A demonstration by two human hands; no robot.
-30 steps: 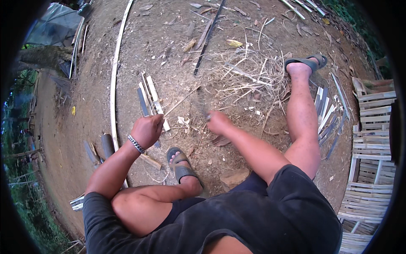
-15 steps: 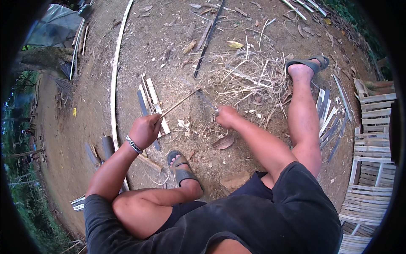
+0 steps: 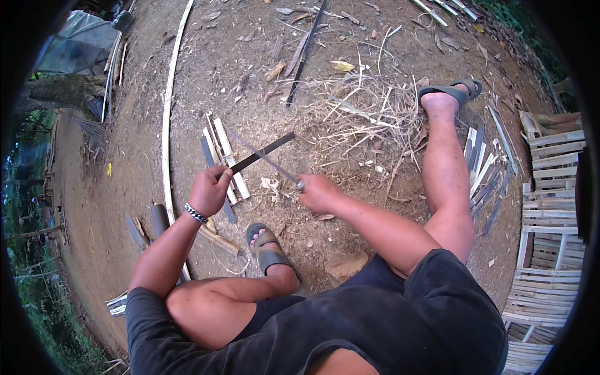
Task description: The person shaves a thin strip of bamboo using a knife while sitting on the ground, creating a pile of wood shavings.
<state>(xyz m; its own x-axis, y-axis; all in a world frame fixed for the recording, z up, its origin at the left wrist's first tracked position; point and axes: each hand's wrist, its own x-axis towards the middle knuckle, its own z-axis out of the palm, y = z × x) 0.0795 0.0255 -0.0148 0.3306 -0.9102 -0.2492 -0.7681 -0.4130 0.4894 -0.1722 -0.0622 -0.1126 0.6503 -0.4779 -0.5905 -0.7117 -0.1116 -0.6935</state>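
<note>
My left hand (image 3: pixel 209 192), with a chain bracelet at its wrist, pinches one end of a dark-faced bamboo strip (image 3: pixel 275 145). The strip slants up to the right, above the ground. In my right hand (image 3: pixel 320 194) is the handle of a knife (image 3: pixel 282 171). Its thin blade points up and left and crosses the strip near its middle; whether the edge touches the strip I cannot tell. The blade's far end is blurred. Several split bamboo pieces (image 3: pixel 223 145), pale and dark, lie on the ground just beyond my left hand.
A heap of pale shavings (image 3: pixel 375 119) lies ahead to the right. One long pale strip (image 3: pixel 167 119) runs along the left, and a dark strip (image 3: pixel 306 53) lies farther off. More split pieces (image 3: pixel 481 165) rest beside my right leg. A slatted bamboo bench (image 3: pixel 550 250) stands at the right.
My right hand has moved left with the knife, and the blade now crosses the bamboo strip. The strip has turned, so its broad dark face shows instead of its thin edge.
</note>
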